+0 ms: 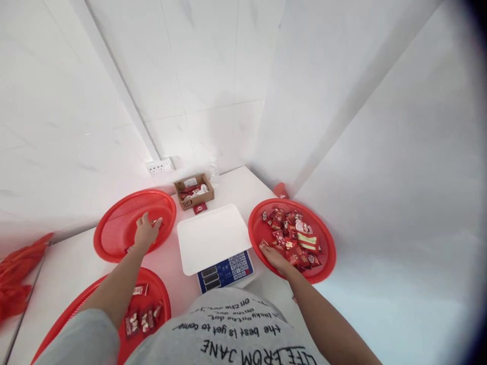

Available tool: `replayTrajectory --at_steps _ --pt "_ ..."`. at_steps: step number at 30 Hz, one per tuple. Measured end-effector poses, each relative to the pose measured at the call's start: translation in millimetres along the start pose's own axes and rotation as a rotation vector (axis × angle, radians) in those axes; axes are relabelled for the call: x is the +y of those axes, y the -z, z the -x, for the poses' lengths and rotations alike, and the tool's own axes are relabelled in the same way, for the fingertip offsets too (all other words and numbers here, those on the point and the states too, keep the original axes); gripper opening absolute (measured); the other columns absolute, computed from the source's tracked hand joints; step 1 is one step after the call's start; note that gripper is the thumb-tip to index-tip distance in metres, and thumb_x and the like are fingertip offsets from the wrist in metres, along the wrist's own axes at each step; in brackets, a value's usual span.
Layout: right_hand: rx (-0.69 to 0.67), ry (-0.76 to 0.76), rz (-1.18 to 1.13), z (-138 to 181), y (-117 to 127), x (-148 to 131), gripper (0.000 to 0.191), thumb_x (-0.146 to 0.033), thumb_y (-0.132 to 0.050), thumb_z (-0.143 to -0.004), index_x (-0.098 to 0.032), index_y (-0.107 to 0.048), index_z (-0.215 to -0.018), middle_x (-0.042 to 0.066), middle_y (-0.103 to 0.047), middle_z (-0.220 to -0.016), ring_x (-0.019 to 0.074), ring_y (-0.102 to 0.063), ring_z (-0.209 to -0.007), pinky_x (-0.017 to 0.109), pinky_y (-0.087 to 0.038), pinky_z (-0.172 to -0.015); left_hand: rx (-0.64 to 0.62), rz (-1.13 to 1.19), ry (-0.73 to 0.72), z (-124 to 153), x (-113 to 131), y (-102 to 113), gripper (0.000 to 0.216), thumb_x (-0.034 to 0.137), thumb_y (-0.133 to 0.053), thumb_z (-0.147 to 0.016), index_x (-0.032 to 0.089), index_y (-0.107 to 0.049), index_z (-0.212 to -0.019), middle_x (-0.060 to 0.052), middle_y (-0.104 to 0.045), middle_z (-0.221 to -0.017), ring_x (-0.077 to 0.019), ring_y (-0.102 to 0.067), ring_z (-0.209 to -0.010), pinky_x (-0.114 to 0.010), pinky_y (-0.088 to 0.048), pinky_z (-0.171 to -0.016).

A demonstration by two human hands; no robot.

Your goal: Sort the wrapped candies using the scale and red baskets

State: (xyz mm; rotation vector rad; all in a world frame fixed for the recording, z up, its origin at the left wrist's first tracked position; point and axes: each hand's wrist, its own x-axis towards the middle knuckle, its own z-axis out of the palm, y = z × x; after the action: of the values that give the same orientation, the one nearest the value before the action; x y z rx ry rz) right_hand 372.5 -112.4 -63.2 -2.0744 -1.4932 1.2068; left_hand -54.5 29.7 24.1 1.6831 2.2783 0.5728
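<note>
My left hand [146, 229] reaches into the far-left red round basket [114, 228], fingers curled over a small wrapped candy near its right side. My right hand [274, 257] rests palm down at the near edge of the right red basket [327, 243], on a pile of red wrapped candies [294, 235]; its fingers lie among the wrappers and what they hold is hidden. Between the baskets stands a scale with a white pan [213, 237] and a blue keypad [225, 270].
A third red basket [160, 289] near my body holds several candies. A small cardboard box [194, 190] with red packets sits at the back by a wall socket [160, 166]. Red bags [17, 276] lie at the left. White walls close in behind and right.
</note>
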Motion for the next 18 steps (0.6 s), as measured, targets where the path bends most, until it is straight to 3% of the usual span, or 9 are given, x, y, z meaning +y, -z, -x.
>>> replayTrajectory --at_steps 3,6,10,12,15,18 --pt "-0.054 -0.014 0.032 -9 1 10 0.035 -0.027 -0.04 -0.084 -0.016 -0.064 -0.108 0.01 -0.061 -0.117 0.02 -0.055 -0.108 0.033 -0.035 -0.097 0.015 0.072 -0.082 18 3 -15 0.062 0.043 -0.044 -0.082 0.007 -0.031 -0.131 -0.026 -0.035 -0.132 -0.036 -0.042 -0.118 -0.05 -0.04 -0.089" --pt "-0.047 0.021 0.071 -17 -1 17 0.034 -0.017 -0.044 -0.079 -0.017 -0.065 -0.106 0.007 -0.065 -0.111 0.0188 -0.058 -0.102 0.031 -0.038 -0.094 -0.016 0.139 -0.206 50 16 -37 0.054 0.038 -0.045 -0.082 0.01 -0.036 -0.128 -0.02 -0.042 -0.128 -0.0301 -0.041 -0.12 -0.047 -0.038 -0.095" --pt "0.117 0.065 0.153 -29 2 19 0.046 -0.011 -0.039 -0.078 -0.014 -0.051 -0.123 0.009 -0.051 -0.129 0.0187 -0.044 -0.119 0.031 -0.029 -0.102 -0.006 0.238 -0.438 103 37 -54 0.047 0.04 -0.043 -0.084 0.015 -0.041 -0.124 -0.015 -0.045 -0.126 -0.0273 -0.039 -0.122 -0.047 -0.034 -0.101" --pt "0.206 0.059 0.2 -37 9 20 0.05 -0.013 -0.038 -0.079 -0.012 -0.044 -0.129 0.012 -0.042 -0.136 0.0199 -0.036 -0.125 0.031 -0.023 -0.106 -0.064 0.25 -0.506 126 45 -56 0.046 0.041 -0.042 -0.085 0.016 -0.041 -0.124 -0.014 -0.044 -0.128 -0.026 -0.039 -0.123 -0.046 -0.033 -0.102" --pt "0.263 0.042 0.252 -51 18 22 0.054 -0.02 -0.043 -0.08 -0.011 -0.038 -0.133 0.014 -0.031 -0.142 0.0234 -0.026 -0.131 0.033 -0.019 -0.107 -0.171 0.256 -0.535 150 51 -54 0.045 0.041 -0.04 -0.087 0.019 -0.039 -0.126 -0.012 -0.044 -0.129 -0.0237 -0.039 -0.123 -0.045 -0.034 -0.102" --pt "0.223 0.02 0.348 -64 19 20 0.062 -0.032 -0.048 -0.079 -0.015 -0.032 -0.136 0.013 -0.022 -0.146 0.0261 -0.019 -0.134 0.036 -0.018 -0.107 -0.217 0.251 -0.511 161 50 -53 0.044 0.04 -0.039 -0.087 0.019 -0.039 -0.126 -0.011 -0.046 -0.129 -0.0229 -0.041 -0.122 -0.044 -0.034 -0.102"
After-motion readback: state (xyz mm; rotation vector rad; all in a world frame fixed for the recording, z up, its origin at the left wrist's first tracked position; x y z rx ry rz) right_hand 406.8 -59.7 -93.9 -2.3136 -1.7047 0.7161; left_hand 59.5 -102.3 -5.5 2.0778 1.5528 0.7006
